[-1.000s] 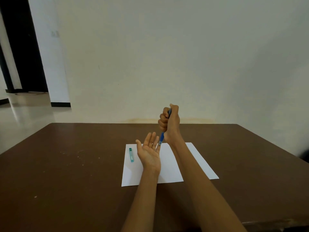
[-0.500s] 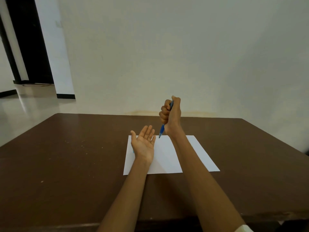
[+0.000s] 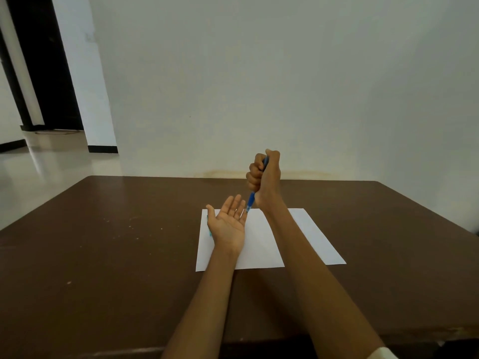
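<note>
Over the paper (image 3: 259, 244) on the brown table (image 3: 103, 255), the left hand (image 3: 229, 224) sits palm up, fingers straight and close together, thumb out. Meanwhile the right hand (image 3: 264, 180) is fisted round a blue pen (image 3: 251, 202), thumb on top, tip pointing down right by the left fingertips. Any print on the pen is too small to read.

A dark brown table (image 3: 103, 255) fills the lower view, with pale specks on its left part. A white sheet of paper (image 3: 259, 244) lies flat on it near the middle, a sliver of a teal thing (image 3: 209, 231) at its left edge. Behind the table stands a pale wall (image 3: 259, 86); at left, a dark doorway (image 3: 51, 73) and a glossy floor (image 3: 51, 161)
</note>
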Motion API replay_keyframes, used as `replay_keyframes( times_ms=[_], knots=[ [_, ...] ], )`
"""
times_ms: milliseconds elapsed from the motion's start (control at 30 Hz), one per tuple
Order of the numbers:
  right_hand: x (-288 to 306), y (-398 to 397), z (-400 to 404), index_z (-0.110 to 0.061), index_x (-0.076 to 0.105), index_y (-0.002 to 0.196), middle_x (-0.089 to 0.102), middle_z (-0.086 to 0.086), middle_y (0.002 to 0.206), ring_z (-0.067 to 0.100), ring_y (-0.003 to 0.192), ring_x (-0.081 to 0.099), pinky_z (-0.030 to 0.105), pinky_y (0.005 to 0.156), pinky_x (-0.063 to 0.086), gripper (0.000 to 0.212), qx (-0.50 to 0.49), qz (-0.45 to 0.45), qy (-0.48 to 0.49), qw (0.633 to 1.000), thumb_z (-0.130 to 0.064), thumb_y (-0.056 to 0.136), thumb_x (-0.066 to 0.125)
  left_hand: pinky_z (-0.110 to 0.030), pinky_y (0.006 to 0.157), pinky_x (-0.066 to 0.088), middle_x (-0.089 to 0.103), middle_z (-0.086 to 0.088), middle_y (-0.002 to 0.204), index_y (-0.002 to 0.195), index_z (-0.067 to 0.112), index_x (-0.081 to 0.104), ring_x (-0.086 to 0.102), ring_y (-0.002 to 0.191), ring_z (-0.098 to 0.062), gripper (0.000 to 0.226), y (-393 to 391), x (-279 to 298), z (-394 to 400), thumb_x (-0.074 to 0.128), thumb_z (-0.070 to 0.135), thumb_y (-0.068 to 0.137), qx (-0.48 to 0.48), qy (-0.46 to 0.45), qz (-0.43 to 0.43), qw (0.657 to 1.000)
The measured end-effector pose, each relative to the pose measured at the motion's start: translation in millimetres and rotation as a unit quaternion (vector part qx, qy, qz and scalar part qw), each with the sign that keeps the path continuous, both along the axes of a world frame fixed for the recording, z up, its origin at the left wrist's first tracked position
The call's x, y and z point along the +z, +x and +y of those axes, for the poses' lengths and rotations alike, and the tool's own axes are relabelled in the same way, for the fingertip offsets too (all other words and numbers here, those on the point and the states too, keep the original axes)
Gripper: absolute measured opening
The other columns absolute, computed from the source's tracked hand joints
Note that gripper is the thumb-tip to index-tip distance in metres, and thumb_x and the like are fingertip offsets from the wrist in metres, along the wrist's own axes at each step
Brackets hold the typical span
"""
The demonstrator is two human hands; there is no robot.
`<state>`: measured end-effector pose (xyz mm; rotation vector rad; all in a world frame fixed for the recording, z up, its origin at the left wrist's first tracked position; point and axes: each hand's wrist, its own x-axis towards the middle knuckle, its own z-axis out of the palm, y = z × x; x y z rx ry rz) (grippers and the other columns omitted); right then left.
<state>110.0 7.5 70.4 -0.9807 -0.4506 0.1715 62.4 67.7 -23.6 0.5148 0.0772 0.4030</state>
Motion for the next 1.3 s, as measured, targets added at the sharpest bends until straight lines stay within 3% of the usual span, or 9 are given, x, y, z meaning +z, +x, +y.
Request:
replay_keyframes(
  times_ms=[167,500,1300],
  knots=[
    [0,-1,-1,-0.021,0.026,0.054,0.021,-0.010,0.041,0.006,0.036,0.011,0.013,0.037,0.012,0.041,0.002,0.000,-0.016,1.000,-0.031,0.093,0.029,-0.038,0.105,0.034,0.044,-0.014,0.143,0.140,0.006,0.036,0.042,0.130,-0.030,0.068,1,0,0,0.016,0.054,0.096,0.008,0.003,0.008,1.000],
    [-4,3,-4,-0.020,0.029,0.053,0.024,-0.010,0.040,0.006,0.035,0.014,0.015,0.037,0.013,0.044,-0.015,0.007,-0.036,0.999,-0.034,0.095,0.031,-0.040,0.113,0.028,0.043,-0.013,0.144,0.140,0.007,0.036,0.041,0.132,-0.030,0.067,2,1,5,0.014,0.053,0.097,0.012,0.030,0.017,0.999],
    [-17,15,-22,-0.021,0.028,0.052,0.024,-0.010,0.038,0.006,0.033,0.015,0.013,0.034,0.015,0.043,-0.021,0.038,-0.070,0.997,-0.034,0.094,0.030,-0.039,0.105,0.035,0.047,-0.014,0.140,0.138,0.006,0.039,0.045,0.128,-0.031,0.065,7,-4,11,0.018,0.052,0.097,0.026,0.047,0.015,0.998]
  ],
)
